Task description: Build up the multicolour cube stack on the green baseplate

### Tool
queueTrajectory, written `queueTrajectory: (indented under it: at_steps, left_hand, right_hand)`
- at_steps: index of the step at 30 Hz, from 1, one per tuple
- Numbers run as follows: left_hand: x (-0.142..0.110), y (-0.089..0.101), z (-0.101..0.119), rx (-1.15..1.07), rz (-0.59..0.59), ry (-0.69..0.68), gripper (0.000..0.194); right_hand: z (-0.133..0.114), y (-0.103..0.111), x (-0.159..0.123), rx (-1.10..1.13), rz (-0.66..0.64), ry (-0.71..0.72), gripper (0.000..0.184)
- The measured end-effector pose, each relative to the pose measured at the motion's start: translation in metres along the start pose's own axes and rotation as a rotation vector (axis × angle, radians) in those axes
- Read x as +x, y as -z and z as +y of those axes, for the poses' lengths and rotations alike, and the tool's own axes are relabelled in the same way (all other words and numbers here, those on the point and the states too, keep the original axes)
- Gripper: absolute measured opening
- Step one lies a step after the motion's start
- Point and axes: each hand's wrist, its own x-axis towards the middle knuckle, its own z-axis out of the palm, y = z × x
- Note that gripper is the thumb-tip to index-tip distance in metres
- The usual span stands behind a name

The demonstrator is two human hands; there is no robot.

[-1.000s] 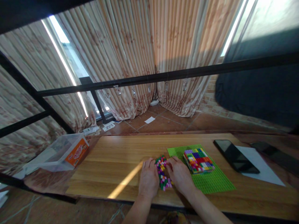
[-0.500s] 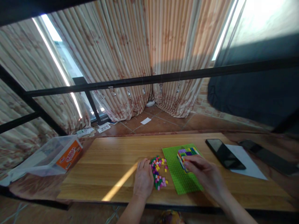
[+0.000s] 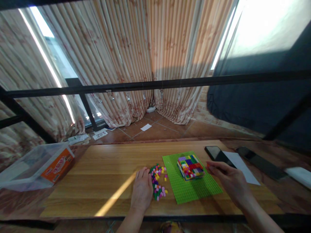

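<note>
In the head view, with the stacked brick block (image 3: 191, 167) as the clock's centre, the block sits on the far part of a green baseplate (image 3: 191, 191), which lies flat on the worktop (image 3: 104, 174). Its top is a patchwork of small coloured bricks, red, yellow, purple and green among them.

At about half past eight is a loose scatter of bricks (image 3: 157, 189), pink, green, yellow and purple, off the baseplate. Beyond it in the same direction the left hand (image 3: 141, 189) rests palm down, fingers extended and close together, just beside the scatter, with nothing seen in its hold.

Toward half past three the right hand (image 3: 229, 178) is apart from the block, thumb and fingertips drawn together in a pinch. A reddish spot shows at the tips, too small to tell whether it is a brick.

A black phone (image 3: 213, 151) at two to three o'clock is partly hidden by that hand; white paper (image 3: 245, 170) lies at three. A clear plastic bin (image 3: 26, 165) with an orange label stands at nine.
</note>
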Motion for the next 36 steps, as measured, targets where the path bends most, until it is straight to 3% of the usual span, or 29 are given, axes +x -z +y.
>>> queueTrajectory:
  at_steps: [8,15,24,36]
  left_hand:
    - [0.000,-0.003,-0.002,0.016,0.022,-0.019,0.026]
    - [-0.001,-0.003,-0.002,-0.002,0.034,-0.017,0.025]
    - [0.000,-0.002,0.000,-0.011,0.034,-0.008,0.025]
    - [-0.001,-0.004,-0.002,-0.007,0.059,-0.017,0.025]
  right_hand:
    - [0.007,-0.010,-0.003,-0.533,-0.031,0.283,0.024]
    - [0.007,-0.016,-0.006,-0.730,-0.033,0.383,0.021]
    - [0.014,-0.023,-0.001,-0.779,-0.018,0.451,0.027]
    - [0.013,-0.022,-0.001,-0.714,0.012,0.415,0.029]
